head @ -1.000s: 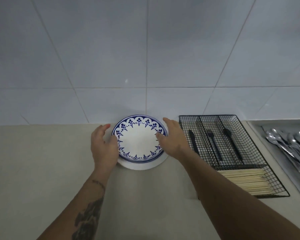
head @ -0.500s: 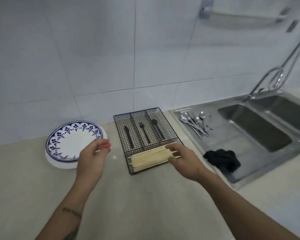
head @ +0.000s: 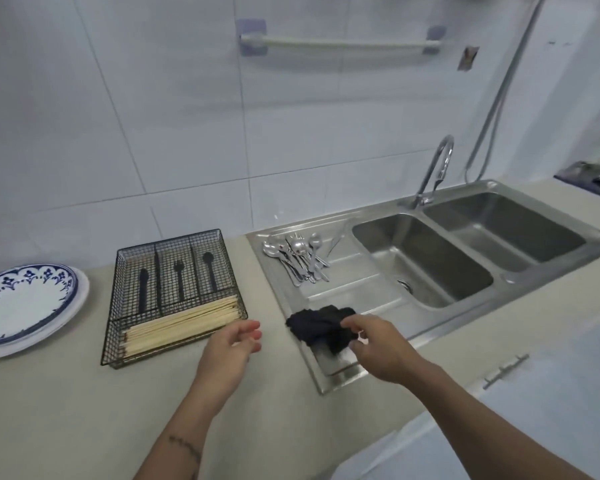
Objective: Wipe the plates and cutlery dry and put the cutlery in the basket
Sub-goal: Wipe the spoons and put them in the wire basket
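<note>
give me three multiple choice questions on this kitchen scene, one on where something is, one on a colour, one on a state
1. Where do the metal spoons lie?
A. in the wire basket
B. on the sink's drainboard
C. on the plates

2. What colour is the cloth?
A. black
B. white
C. yellow

3. What is the right hand doing?
A. resting flat on the counter
B. holding a spoon
C. gripping the cloth

Answers:
1 B, the spoons are piled on the steel drainboard left of the basins.
2 A, the crumpled cloth is black.
3 C, its fingers pinch the cloth's edge, while the left hand hovers open.
</note>
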`<action>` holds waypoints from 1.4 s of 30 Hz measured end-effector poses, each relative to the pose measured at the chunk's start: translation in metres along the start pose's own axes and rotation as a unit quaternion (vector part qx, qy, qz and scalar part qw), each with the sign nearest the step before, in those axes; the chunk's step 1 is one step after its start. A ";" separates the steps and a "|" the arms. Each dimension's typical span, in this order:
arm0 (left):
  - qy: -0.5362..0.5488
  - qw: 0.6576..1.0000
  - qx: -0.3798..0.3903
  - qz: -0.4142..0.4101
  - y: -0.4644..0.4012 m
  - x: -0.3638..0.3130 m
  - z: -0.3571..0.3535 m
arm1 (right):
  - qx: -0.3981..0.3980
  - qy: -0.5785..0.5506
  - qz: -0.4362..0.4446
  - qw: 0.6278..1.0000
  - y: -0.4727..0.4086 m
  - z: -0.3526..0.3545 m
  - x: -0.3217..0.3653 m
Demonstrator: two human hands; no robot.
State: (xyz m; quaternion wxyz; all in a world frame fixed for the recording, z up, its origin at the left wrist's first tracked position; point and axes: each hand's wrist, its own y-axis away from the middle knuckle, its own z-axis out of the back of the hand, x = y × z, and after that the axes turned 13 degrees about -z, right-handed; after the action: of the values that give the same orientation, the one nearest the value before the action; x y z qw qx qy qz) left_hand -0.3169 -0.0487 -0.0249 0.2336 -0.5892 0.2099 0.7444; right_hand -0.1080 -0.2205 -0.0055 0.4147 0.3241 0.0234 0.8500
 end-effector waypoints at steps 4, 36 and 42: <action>-0.010 1.000 -0.001 0.016 -0.005 -0.011 -0.041 | 0.034 0.047 0.044 0.997 -0.027 0.009 -0.006; -0.236 0.967 -0.099 0.008 -0.200 0.001 -0.196 | -0.042 0.147 0.114 0.982 -0.244 0.071 -0.062; -0.454 0.888 -0.074 -0.018 -0.240 0.008 -0.227 | 0.006 0.105 0.154 0.982 -0.274 0.076 -0.087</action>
State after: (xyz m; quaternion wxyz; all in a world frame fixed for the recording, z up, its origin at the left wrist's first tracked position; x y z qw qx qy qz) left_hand 0.0007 0.0112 -0.0911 0.2721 -0.2063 0.0145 0.9398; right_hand 0.1637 -0.1211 -0.0764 0.2726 0.2349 0.0218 0.9327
